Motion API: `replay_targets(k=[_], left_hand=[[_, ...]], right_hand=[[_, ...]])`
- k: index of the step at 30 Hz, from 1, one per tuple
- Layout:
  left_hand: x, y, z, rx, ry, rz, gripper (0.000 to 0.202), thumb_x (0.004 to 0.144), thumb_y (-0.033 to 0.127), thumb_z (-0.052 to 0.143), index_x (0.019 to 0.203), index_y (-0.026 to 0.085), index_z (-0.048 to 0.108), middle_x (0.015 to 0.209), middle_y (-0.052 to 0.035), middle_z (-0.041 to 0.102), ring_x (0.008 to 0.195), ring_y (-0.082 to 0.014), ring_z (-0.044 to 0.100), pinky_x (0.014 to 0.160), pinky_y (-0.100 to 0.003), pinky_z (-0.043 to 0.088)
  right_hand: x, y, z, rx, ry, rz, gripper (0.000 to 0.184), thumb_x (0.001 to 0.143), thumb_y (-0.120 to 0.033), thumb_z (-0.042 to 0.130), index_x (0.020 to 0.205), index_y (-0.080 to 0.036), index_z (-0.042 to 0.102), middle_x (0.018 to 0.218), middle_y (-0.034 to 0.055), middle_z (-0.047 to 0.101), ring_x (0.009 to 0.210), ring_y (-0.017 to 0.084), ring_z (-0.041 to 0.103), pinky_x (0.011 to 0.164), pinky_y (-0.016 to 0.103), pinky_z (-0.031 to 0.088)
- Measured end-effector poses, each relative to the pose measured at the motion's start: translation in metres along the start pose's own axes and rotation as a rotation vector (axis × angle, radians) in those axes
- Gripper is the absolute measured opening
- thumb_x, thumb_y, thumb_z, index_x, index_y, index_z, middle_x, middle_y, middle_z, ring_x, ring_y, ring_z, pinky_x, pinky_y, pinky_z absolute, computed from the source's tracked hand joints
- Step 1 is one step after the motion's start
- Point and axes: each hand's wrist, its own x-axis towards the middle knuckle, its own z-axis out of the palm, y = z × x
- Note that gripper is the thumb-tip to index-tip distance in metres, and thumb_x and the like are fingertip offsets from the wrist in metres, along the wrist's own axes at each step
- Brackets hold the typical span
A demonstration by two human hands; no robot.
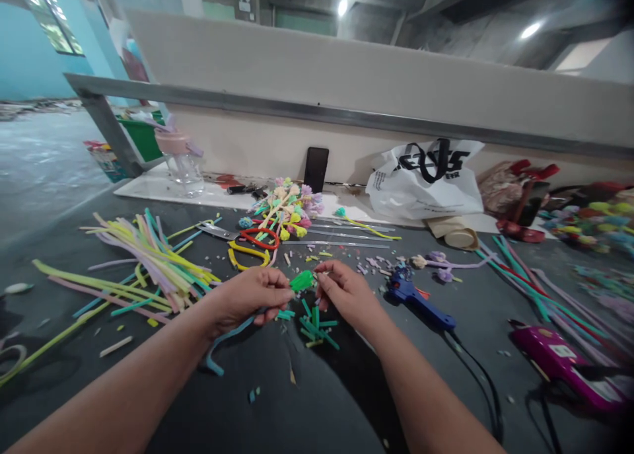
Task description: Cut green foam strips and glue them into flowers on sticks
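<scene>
Dark, matt tabletop (307, 401) with craft materials, read left to right; clock directions are taken from the green tuft at centre.

- **At 9 o'clock:** a loose fan of long fuzzy stems (148, 256) in yellow, lilac, pink and teal, lying flat and crossing one another.
- **At 10 o'clock, by the wall:** a clear bottle (181, 163) with a pink lid, standing upright.
- **At 11 o'clock:** metal scissors (218, 231) lie flat, with yellow and red stem loops (250, 249) just beside them.
- **Left hand (247, 299):** the grip is narrow, thumb and fingertips pinched on the left end of the green tuft (302, 281). This is a short, bright, fuzzy piece held just above the tabletop between the two hands. A curved blue stem (225, 341) trails from under this hand toward 7 o'clock.
- **At 12 o'clock:** a bundle of pastel pompom flowers (287, 209). Behind it a flat dark phone (316, 168) leans upright against the wall.
- **At 6 o'clock:** short green offcuts (317, 328) scattered on the tabletop.
- **Right hand (347, 292):** the fingers are curled and the grip is narrow, with the fingertips just beside the tuft's right end. Whether they clasp it cannot be told.
- **At 3 o'clock:** a blue plastic glue gun (421, 302) lies on its side, its black cord running toward 5 o'clock.
- **At 1 o'clock:** a crumpled white plastic bag (426, 180) with black print.
- **At 4 o'clock, well apart:** a glossy magenta glue gun (559, 358).
- **Above it, far right:** more long stems (535, 282) in teal, red and lilac.
</scene>
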Motion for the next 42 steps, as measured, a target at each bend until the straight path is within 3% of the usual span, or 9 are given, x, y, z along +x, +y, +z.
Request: replay_targets(k=[5, 8, 11, 15, 20, 24, 29, 34, 42], left_hand=[[-0.015, 0.016, -0.002, -0.066, 0.073, -0.013, 0.026, 0.072, 0.039, 0.058, 0.068, 0.013, 0.054, 0.053, 0.0036, 0.051, 0.04, -0.0049, 0.045, 0.038, -0.015, 0.035], [-0.022, 0.025, -0.006, -0.002, 0.113, -0.037, 0.027, 0.073, 0.04, 0.056, 0.071, 0.013, 0.055, 0.051, 0.0055, 0.048, 0.038, -0.0028, 0.04, 0.034, -0.012, 0.027], [-0.023, 0.024, -0.01, -0.039, 0.103, -0.037, 0.029, 0.073, 0.042, 0.056, 0.069, 0.013, 0.051, 0.051, 0.0072, 0.043, 0.036, -0.0002, 0.03, 0.034, -0.012, 0.018], [-0.017, 0.009, -0.012, -0.191, 0.046, -0.048, 0.027, 0.072, 0.04, 0.058, 0.071, 0.015, 0.048, 0.055, 0.0072, 0.044, 0.036, 0.0005, 0.024, 0.033, -0.012, 0.013], [-0.015, -0.006, -0.011, -0.312, -0.001, -0.079, 0.027, 0.072, 0.037, 0.061, 0.069, 0.016, 0.043, 0.056, 0.0059, 0.046, 0.037, 0.0006, 0.026, 0.033, -0.012, 0.013], [-0.018, -0.008, -0.014, -0.427, -0.015, -0.069, 0.023, 0.073, 0.029, 0.062, 0.067, 0.015, 0.044, 0.055, 0.0055, 0.046, 0.038, 0.0012, 0.028, 0.034, -0.01, 0.011], [-0.019, -0.009, -0.012, -0.468, -0.056, -0.09, 0.021, 0.074, 0.026, 0.061, 0.064, 0.014, 0.047, 0.054, 0.0037, 0.049, 0.036, 0.0011, 0.028, 0.031, -0.01, 0.013], [-0.018, -0.015, -0.01, -0.511, -0.128, -0.117, 0.019, 0.075, 0.025, 0.06, 0.064, 0.014, 0.048, 0.053, 0.0034, 0.049, 0.035, 0.0001, 0.03, 0.03, -0.011, 0.013], [-0.013, -0.023, -0.007, -0.488, -0.16, -0.138, 0.021, 0.074, 0.028, 0.061, 0.064, 0.014, 0.048, 0.053, 0.0038, 0.048, 0.034, 0.0002, 0.028, 0.03, -0.012, 0.01]], right_hand=[[-0.002, 0.003, 0.01, -0.324, 0.05, -0.223, 0.01, 0.083, -0.022, 0.045, 0.089, -0.02, 0.054, 0.07, -0.0008, 0.06, 0.061, 0.013, 0.059, 0.06, 0.026, 0.043], [-0.007, 0.0, 0.018, -0.569, 0.009, -0.403, 0.012, 0.082, -0.016, 0.048, 0.088, -0.02, 0.058, 0.083, 0.0023, 0.064, 0.08, 0.016, 0.058, 0.075, 0.03, 0.037], [-0.013, -0.004, 0.028, -0.724, -0.104, -0.475, 0.012, 0.082, -0.017, 0.051, 0.092, -0.021, 0.058, 0.088, 0.0027, 0.064, 0.086, 0.017, 0.056, 0.082, 0.034, 0.028], [-0.016, -0.006, 0.039, -0.824, -0.167, -0.446, 0.013, 0.08, -0.02, 0.056, 0.092, -0.02, 0.058, 0.089, 0.0041, 0.062, 0.089, 0.019, 0.054, 0.081, 0.035, 0.023], [-0.013, -0.005, 0.039, -0.795, -0.218, -0.379, 0.007, 0.076, -0.013, 0.057, 0.073, -0.018, 0.057, 0.076, 0.0012, 0.064, 0.08, 0.016, 0.055, 0.08, 0.034, 0.022], [-0.005, -0.003, 0.016, -0.666, -0.203, -0.399, 0.011, 0.082, -0.018, 0.053, 0.074, -0.02, 0.06, 0.074, -0.0011, 0.066, 0.075, 0.013, 0.057, 0.081, 0.032, 0.024], [0.002, 0.001, -0.012, -0.703, -0.057, -0.289, 0.017, 0.075, -0.004, 0.054, 0.072, -0.02, 0.06, 0.075, -0.0015, 0.065, 0.075, 0.013, 0.057, 0.076, 0.03, 0.027], [-0.006, 0.0, -0.006, -0.71, -0.29, -0.339, 0.017, 0.074, -0.005, 0.054, 0.074, -0.021, 0.06, 0.077, -0.0036, 0.063, 0.079, 0.012, 0.056, 0.077, 0.03, 0.025], [-0.014, -0.002, -0.003, -0.84, -0.311, -0.238, 0.015, 0.067, -0.005, 0.055, 0.072, -0.019, 0.057, 0.079, -0.002, 0.06, 0.08, 0.014, 0.053, 0.076, 0.031, 0.023]])
